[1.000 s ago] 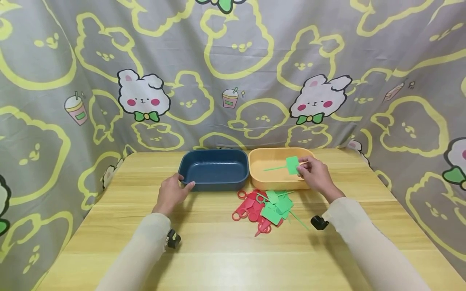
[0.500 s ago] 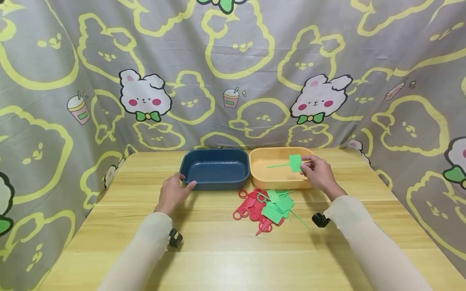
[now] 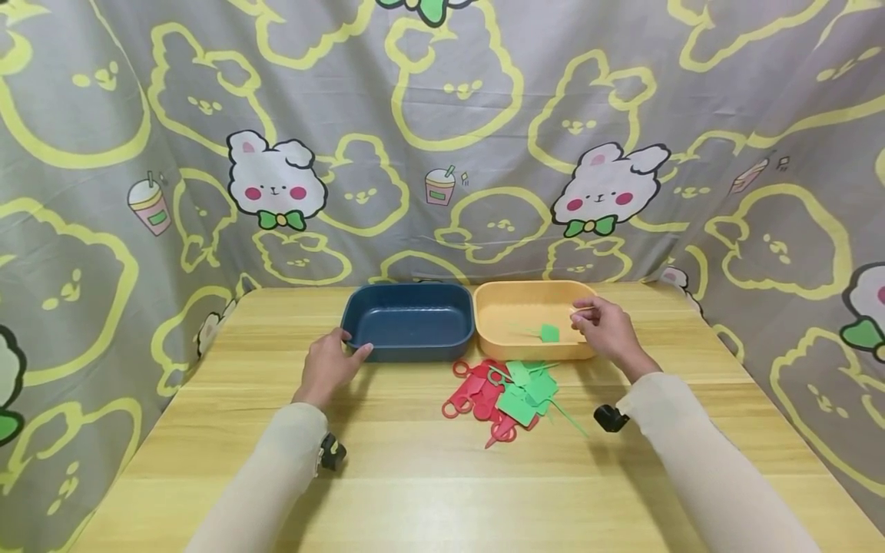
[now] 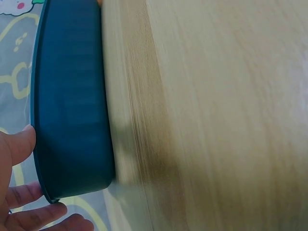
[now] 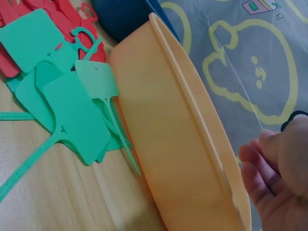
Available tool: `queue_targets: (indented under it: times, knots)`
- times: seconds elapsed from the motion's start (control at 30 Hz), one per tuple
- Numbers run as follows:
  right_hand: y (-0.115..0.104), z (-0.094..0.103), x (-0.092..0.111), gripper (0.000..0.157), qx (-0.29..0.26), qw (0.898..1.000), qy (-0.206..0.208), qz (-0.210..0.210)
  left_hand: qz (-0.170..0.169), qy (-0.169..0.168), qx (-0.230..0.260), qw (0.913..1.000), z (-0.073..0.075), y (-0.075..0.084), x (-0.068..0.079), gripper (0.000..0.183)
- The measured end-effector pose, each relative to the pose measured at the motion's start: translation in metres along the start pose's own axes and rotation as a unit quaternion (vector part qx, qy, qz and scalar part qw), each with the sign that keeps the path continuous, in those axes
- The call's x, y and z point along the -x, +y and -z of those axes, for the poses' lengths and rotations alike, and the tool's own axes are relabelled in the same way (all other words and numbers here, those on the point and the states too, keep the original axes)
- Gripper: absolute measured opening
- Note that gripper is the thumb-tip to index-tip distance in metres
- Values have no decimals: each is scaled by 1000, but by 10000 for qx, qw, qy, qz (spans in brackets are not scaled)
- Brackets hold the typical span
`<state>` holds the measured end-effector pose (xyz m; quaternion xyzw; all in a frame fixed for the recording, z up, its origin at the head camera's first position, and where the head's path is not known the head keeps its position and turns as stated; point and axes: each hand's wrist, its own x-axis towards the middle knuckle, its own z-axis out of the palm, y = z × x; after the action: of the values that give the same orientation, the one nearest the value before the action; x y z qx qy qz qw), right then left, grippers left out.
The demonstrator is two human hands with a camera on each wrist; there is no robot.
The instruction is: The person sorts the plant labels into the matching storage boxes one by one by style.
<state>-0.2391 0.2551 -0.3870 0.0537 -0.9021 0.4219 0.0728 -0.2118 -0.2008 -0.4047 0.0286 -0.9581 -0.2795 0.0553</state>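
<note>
My left hand holds the near left corner of a dark blue plastic tray, with thumb and fingers on either side of that corner. In the left wrist view, my thumb meets the tray's rim. Over the right end of a yellow tray, my right hand has loosely bent fingers and holds nothing. A green square tag with a thin, blurred stem is within the yellow tray, left of that hand. In the right wrist view, the bent fingers are beside the tray's rim.
In front of the trays lies a pile of green square tags with stems, overlapping red tags with ring ends. The trays stand side by side on a wooden table. A patterned grey curtain hangs behind.
My right hand has let go of the green tag, which has dropped lower inside the yellow tray. My left hand stays at the blue tray's corner.
</note>
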Motion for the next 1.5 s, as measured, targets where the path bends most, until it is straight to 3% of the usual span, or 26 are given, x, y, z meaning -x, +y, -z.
queue_targets:
  times: [0.73,1.0,1.27,1.5]
  knots:
    - [-2,-8,24,15,150,9981,-174,580,-22,-14,-55,10000,1,-2,-1,58]
    - [-3,-18,36,10,284,9946,-514,854,30,-59,-71,10000,0,-3,0,59]
    - [5,-27,43,15,242,9861,-1312,995,76,-84,-117,9999,-1,-4,1,60]
    - [11,-34,45,12,336,9811,-1460,1222,56,-64,-83,9999,0,-2,1,59]
